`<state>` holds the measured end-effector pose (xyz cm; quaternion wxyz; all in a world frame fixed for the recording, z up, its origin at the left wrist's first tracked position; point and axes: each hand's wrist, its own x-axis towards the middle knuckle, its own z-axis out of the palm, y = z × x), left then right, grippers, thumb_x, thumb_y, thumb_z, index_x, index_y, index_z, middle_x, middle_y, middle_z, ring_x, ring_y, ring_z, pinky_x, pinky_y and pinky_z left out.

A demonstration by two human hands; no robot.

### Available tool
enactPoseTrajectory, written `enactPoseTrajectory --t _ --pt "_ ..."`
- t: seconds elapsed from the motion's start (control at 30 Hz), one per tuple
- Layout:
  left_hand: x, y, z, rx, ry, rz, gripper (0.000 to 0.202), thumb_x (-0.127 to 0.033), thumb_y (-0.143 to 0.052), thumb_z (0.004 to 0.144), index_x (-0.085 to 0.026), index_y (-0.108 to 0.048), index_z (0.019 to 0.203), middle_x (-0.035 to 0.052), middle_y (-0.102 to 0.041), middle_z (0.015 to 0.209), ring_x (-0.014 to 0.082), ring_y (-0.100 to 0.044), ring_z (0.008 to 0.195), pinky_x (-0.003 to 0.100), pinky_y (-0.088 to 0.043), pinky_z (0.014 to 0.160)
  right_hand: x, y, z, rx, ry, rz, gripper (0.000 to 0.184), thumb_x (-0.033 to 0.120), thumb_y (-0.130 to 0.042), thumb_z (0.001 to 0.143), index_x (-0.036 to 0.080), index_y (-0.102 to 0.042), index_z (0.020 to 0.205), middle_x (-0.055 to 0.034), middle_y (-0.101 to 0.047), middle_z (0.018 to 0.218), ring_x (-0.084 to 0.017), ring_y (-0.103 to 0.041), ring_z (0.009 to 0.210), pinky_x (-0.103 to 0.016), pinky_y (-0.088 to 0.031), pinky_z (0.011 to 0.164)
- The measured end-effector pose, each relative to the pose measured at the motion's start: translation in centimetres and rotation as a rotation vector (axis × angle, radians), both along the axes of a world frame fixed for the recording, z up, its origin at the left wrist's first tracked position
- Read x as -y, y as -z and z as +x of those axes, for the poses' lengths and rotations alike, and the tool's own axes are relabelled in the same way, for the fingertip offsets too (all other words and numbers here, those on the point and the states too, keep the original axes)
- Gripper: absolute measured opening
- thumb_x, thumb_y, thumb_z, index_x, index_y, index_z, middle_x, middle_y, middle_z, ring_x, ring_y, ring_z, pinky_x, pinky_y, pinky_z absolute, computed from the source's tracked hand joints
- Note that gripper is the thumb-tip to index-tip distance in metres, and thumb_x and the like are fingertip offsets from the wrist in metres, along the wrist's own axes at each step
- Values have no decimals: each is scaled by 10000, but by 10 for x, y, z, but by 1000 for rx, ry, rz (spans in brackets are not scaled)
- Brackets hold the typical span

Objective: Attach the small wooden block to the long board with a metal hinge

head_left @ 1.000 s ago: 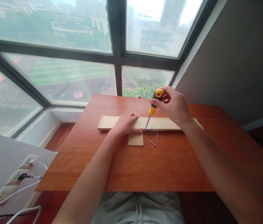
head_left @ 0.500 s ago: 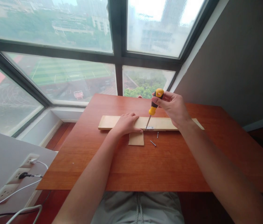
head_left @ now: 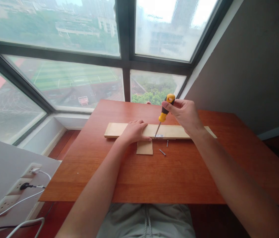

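A long pale wooden board point(head_left: 174, 131) lies across the red-brown table point(head_left: 174, 175). A short wooden piece point(head_left: 144, 148) butts against its near edge. My left hand point(head_left: 133, 131) lies flat with its fingers spread, pressing on both pieces where they meet. My right hand point(head_left: 184, 114) is closed round the yellow and black handle of a screwdriver point(head_left: 164, 113). The screwdriver's tip stands on a small metal bracket point(head_left: 158, 136) at the board's near edge. Two loose screws point(head_left: 162, 152) lie on the table just in front of the board.
Large windows rise behind the table's far edge, and a grey wall runs along the right. At lower left a white power strip point(head_left: 17, 188) holds plugged cables. My lap shows below the table's near edge.
My right hand has turned slightly on the screwdriver handle and shifted a little to the right. The left hand, boards and screws have stayed in place.
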<state>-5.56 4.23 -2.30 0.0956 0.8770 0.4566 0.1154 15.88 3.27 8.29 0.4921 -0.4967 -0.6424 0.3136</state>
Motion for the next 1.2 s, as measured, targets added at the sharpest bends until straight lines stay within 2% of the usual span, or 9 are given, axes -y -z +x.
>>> enactPoseTrajectory --t 0.2,0.43,0.57,0.73,0.83,0.93,1.0,1.13,1.2 --pt "1 -1 0 -9 1 7 676 -687 -714 713 -214 -633 1190 106 -628 1185 306 -593 1085 381 -451 910 -1 5 4 69 -30 -74 475 659 -702 759 190 -766 795 -60 -751 822 -232 -691 825 -340 -545 703" --pt "1 -1 1 -17 1 12 683 -685 -715 715 -211 -627 1199 100 -630 1182 299 -594 1087 370 -450 910 -1 -2 6 -135 -288 -62 375 444 -782 780 211 -677 1055 -67 -731 1094 -242 -681 1032 -432 -561 923" --pt "1 0 0 -10 0 16 678 -684 -714 717 -216 -626 1200 98 -630 1186 298 -593 1092 366 -447 911 0 -5 9 -125 -361 -49 353 414 -755 811 210 -659 1082 -75 -722 1112 -244 -678 1042 -458 -550 958" --pt "1 1 -1 -3 3 15 685 -688 -713 715 -214 -626 1203 102 -631 1187 297 -595 1084 366 -447 900 1 -7 5 114 -146 52 418 467 -803 737 209 -666 1036 -66 -731 1017 -230 -698 897 -407 -568 840" --pt "1 0 -1 -10 3 15 685 -684 -710 720 -212 -626 1208 105 -629 1187 298 -595 1082 367 -446 895 3 -11 -1 362 48 149 381 516 -793 723 208 -637 884 -51 -715 868 -213 -662 755 -381 -536 712" --pt "1 0 -1 -9 2 14 695 -687 -708 720 -207 -624 1216 108 -627 1192 302 -593 1086 374 -445 898 4 -13 -6 461 121 186 381 533 -782 720 210 -593 794 -37 -677 773 -206 -618 711 -380 -507 687" --pt "1 1 -1 -5 4 11 700 -693 -702 722 -206 -622 1219 109 -627 1193 303 -592 1088 376 -444 901 4 -13 -6 363 34 137 364 518 -766 741 208 -610 852 -40 -680 830 -204 -623 749 -380 -521 716" --pt "1 1 0 -3 2 15 704 -693 -708 716 -214 -618 1225 103 -629 1183 300 -594 1084 370 -442 905 5 -16 2 -35 -374 -68 410 406 -713 821 219 -585 1163 -67 -678 1130 -218 -655 992 -412 -541 900" --pt "0 1 0 -3 1 16 708 -689 -714 712 -215 -617 1228 101 -627 1183 299 -592 1089 366 -442 909 5 -19 8 -106 -487 -124 478 349 -704 833 229 -541 1265 -73 -671 1185 -227 -646 1070 -441 -525 959"
